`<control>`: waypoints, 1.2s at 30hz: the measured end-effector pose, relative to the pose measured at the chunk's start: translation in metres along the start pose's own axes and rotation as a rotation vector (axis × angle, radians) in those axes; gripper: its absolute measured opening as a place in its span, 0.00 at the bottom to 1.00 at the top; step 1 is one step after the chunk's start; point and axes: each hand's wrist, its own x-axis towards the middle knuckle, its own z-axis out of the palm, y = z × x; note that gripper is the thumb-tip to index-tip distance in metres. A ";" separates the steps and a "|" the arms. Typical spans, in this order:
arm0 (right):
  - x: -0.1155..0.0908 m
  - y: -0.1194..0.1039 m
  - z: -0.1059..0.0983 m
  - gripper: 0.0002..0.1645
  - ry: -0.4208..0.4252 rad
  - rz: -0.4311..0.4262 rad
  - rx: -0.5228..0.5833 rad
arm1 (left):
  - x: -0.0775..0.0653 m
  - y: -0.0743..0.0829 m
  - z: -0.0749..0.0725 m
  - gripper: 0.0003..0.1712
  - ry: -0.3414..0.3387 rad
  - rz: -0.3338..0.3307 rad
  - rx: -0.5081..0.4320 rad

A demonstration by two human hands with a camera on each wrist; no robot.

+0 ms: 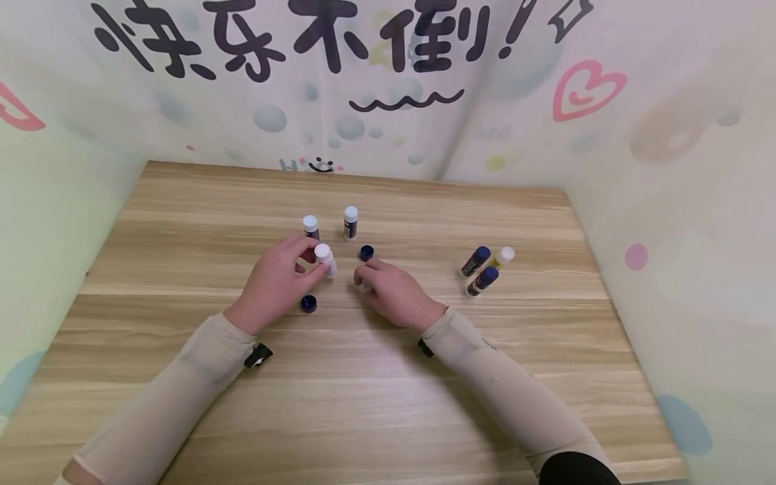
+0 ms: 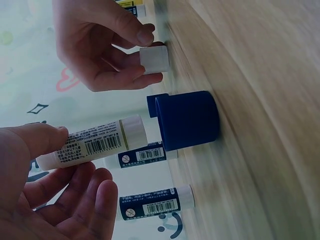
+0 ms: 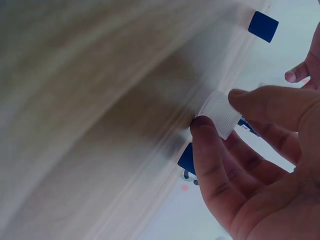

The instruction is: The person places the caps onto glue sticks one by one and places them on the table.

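Observation:
My left hand (image 1: 269, 286) pinches a white glue stick (image 2: 95, 142) between thumb and fingers; its label has a barcode and small print. White tops it in the head view. Across from it, my right hand (image 1: 400, 296) holds a small white ribbed cap (image 3: 220, 115) between thumb and forefinger, close to the tabletop. A dark blue cap (image 1: 366, 252) lies just beyond the right hand, and another blue cap (image 1: 309, 304) lies beside the left. Behind the left hand stand two glue sticks with dark labels and white tops, one partly hidden (image 1: 310, 224), the other in full view (image 1: 350, 222).
At the right of the wooden table (image 1: 394, 404) stand two blue-capped glue sticks, one farther back (image 1: 475, 261) and one nearer (image 1: 483, 281), beside a yellow-labelled stick (image 1: 504, 256) with a pale top. A printed cloth (image 1: 242, 135) walls the back and sides.

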 end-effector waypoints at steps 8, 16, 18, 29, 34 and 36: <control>-0.002 0.002 -0.006 0.16 0.009 0.012 0.046 | -0.002 0.003 0.000 0.19 0.009 0.017 -0.018; -0.005 0.007 -0.011 0.23 0.173 -0.008 0.112 | 0.001 0.003 -0.004 0.17 0.037 0.008 -0.045; -0.005 0.008 -0.013 0.24 0.210 0.009 0.158 | 0.001 0.003 -0.005 0.17 0.042 -0.005 -0.058; -0.003 0.012 -0.026 0.16 0.401 0.072 0.423 | 0.005 0.006 -0.006 0.20 0.053 -0.026 -0.147; -0.002 0.011 -0.031 0.12 0.432 0.090 0.473 | 0.005 0.008 -0.006 0.20 0.049 -0.052 -0.158; -0.001 0.010 -0.032 0.11 0.452 0.091 0.501 | 0.005 0.009 -0.007 0.20 0.050 -0.053 -0.161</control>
